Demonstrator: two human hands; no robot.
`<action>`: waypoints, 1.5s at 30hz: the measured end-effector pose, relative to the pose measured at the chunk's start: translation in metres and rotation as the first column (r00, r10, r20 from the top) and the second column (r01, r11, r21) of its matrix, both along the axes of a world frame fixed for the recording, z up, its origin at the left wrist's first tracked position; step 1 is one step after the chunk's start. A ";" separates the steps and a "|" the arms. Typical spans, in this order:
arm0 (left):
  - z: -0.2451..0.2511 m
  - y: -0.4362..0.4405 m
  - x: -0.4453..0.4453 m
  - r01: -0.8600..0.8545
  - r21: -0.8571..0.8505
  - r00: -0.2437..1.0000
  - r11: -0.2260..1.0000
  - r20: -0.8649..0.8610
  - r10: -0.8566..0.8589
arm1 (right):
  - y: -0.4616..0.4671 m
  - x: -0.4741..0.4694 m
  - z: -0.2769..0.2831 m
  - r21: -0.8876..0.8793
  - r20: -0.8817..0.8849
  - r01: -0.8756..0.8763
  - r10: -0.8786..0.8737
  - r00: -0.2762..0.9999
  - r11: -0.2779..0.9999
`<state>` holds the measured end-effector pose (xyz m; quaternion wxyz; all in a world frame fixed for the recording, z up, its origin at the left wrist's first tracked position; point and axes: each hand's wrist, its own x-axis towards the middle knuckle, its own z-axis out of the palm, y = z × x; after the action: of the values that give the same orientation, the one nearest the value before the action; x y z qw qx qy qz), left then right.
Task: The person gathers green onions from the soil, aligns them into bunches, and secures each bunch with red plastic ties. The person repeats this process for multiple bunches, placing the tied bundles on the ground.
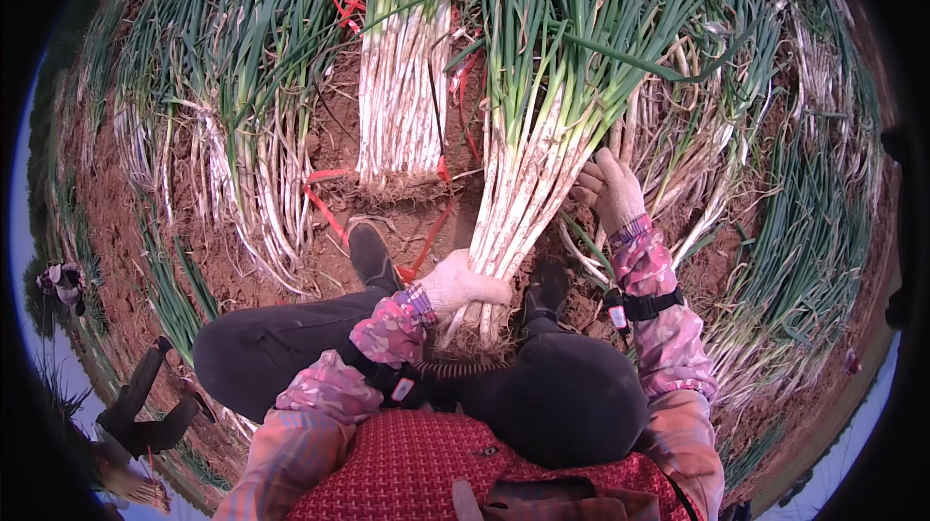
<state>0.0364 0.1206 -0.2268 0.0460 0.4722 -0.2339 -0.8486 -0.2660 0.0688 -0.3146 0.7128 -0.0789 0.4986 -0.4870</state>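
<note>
My left hand [465, 283], in a pale knit glove, is closed around a bundle of scallions [527, 180] just above the roots [476, 336]. The bundle slants up and to the right, its white stalks gathered low and the green leaves fanning out at the top. Beside its right edge is my right hand [614, 190], gloved too, its fingers partly bent and apart; whether they touch the stalks is unclear. A neat upright-lying sheaf of scallions [403, 100] rests on the soil ahead, with red strapping [327, 205] around its root end.
Loose scallions lie in rows to the left [247, 158] and right [770, 288] on reddish soil [116, 209]. My dark shoes [372, 256] stand close to the red strapping. Another person [149, 405] is at lower left, and a further person [64, 285] shows farther off.
</note>
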 end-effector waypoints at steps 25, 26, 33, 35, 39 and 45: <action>0.022 -0.076 -0.058 -0.408 -0.169 0.731 0.897 -0.650 0.209 | -0.107 0.050 0.190 -0.632 -0.468 -0.088 -0.288 0.836 0.770; 0.021 -0.082 -0.063 -0.342 -0.398 0.823 0.851 -0.564 0.068 | -0.112 0.047 0.192 -0.630 -0.544 -0.129 -0.317 0.777 0.765; -0.021 -0.084 -0.119 -0.175 -0.186 0.979 0.967 -0.134 0.151 | -0.145 0.037 0.120 0.076 -0.931 -0.234 0.152 0.330 0.969; -0.043 -0.074 -0.113 -0.190 0.145 0.955 0.971 -0.201 0.217 | -0.125 0.020 0.086 -0.011 -0.732 -0.259 0.169 0.660 0.966; -0.074 -0.042 -0.089 -0.301 0.688 0.718 0.661 -0.293 0.632 | -0.048 -0.030 0.037 0.059 -0.302 -0.210 0.218 0.928 0.976; -0.088 -0.028 -0.083 -0.307 0.666 0.688 0.680 -0.338 0.642 | 0.075 0.006 0.024 0.062 -0.367 -0.008 0.030 0.930 0.998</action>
<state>-0.0467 0.0923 -0.3144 0.1999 0.2457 0.1870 -0.9299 -0.2601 0.1436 -0.2906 0.6137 -0.1523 0.6364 -0.4417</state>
